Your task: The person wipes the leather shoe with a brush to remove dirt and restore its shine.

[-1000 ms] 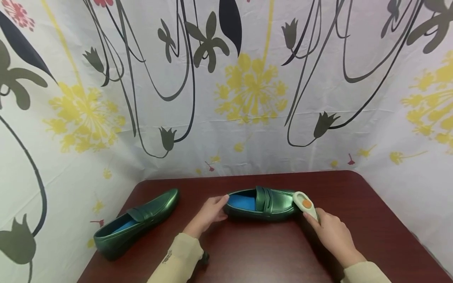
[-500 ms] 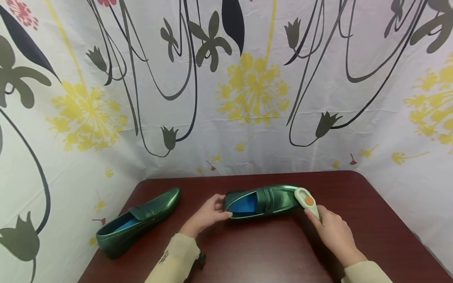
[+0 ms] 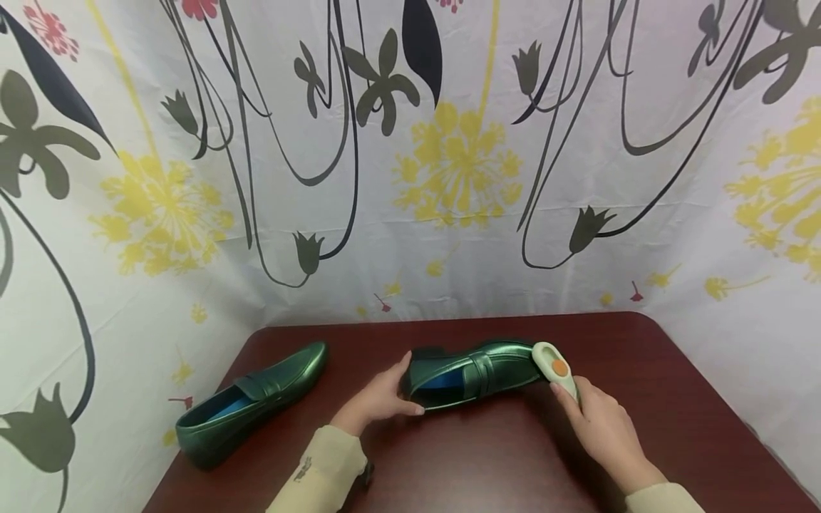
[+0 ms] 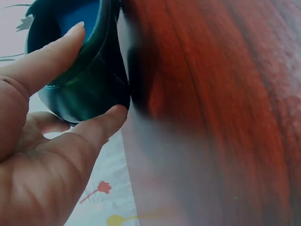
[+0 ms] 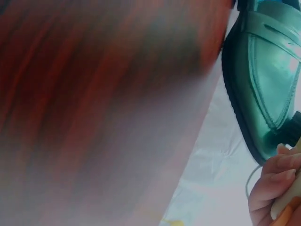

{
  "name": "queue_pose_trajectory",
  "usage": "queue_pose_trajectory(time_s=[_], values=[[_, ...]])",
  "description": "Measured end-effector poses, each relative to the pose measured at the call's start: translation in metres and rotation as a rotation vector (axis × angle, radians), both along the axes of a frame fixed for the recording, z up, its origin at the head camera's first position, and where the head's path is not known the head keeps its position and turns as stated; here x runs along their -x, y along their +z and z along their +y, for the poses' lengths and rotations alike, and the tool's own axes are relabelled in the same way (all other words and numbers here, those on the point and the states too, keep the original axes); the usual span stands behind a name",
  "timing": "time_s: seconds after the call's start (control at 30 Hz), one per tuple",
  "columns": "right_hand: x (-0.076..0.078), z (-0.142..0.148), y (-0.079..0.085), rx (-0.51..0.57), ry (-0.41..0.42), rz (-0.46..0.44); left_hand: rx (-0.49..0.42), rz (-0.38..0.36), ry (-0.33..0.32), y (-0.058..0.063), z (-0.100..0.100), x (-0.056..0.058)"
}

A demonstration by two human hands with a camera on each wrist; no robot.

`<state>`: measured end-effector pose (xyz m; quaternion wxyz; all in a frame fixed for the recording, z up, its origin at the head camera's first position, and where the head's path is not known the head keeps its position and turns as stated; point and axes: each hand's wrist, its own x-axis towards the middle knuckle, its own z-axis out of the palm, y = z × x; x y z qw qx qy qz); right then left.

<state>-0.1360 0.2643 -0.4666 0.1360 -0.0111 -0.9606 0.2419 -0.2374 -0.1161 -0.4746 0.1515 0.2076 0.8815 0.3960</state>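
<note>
A metallic green loafer (image 3: 507, 365) with a blue insole lies tilted on its side near the table's middle, its opening turned towards me. My left hand (image 3: 377, 396) grips its heel, thumb at the opening's rim and fingers behind, as the left wrist view (image 4: 51, 155) also shows. With my right hand (image 3: 606, 431) I hold a pale green brush (image 3: 551, 365) with an orange oval against the toe. Dark bristles (image 5: 293, 128) touch the toe in the right wrist view; the fingers (image 5: 275, 186) curl round the handle. The matching loafer (image 3: 276, 388) stands at the left.
The dark red wooden table (image 3: 474, 463) has a rounded far right corner. A white cloth (image 3: 462, 263) printed with flowers hangs behind the table and along both sides. A small dark object (image 3: 365, 474) shows beneath my left sleeve.
My left hand has shifted its grip on the heel and rolled the loafer onto its side, from lying flat to opening towards me. The brush stays at the toe.
</note>
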Motion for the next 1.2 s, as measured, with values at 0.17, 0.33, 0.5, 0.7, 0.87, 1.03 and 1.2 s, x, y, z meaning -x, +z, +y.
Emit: queue_pose_trajectory(time_s=[0.17,0.33,0.5,0.7,0.87,1.03,1.2], values=[[-0.001,-0.007,0.002,-0.007,-0.020,0.064,0.061,0.048,-0.001,-0.004,0.001,-0.002],[-0.001,-0.009,0.004,-0.007,-0.044,0.107,0.064,0.072,0.036,-0.011,0.006,-0.001],[0.003,-0.010,0.007,-0.004,-0.041,0.124,0.033,0.075,0.039,-0.010,0.010,-0.003],[0.005,-0.011,0.010,-0.002,-0.028,0.078,0.075,0.056,-0.016,-0.006,0.012,-0.002],[0.004,-0.008,0.011,-0.007,-0.036,0.046,0.107,0.047,-0.011,-0.007,0.016,-0.002],[0.002,-0.003,0.011,0.008,-0.059,0.031,0.127,0.089,0.025,-0.008,0.020,0.001],[-0.003,0.003,0.011,0.014,-0.100,-0.012,0.135,0.098,0.023,-0.011,0.022,0.002]])
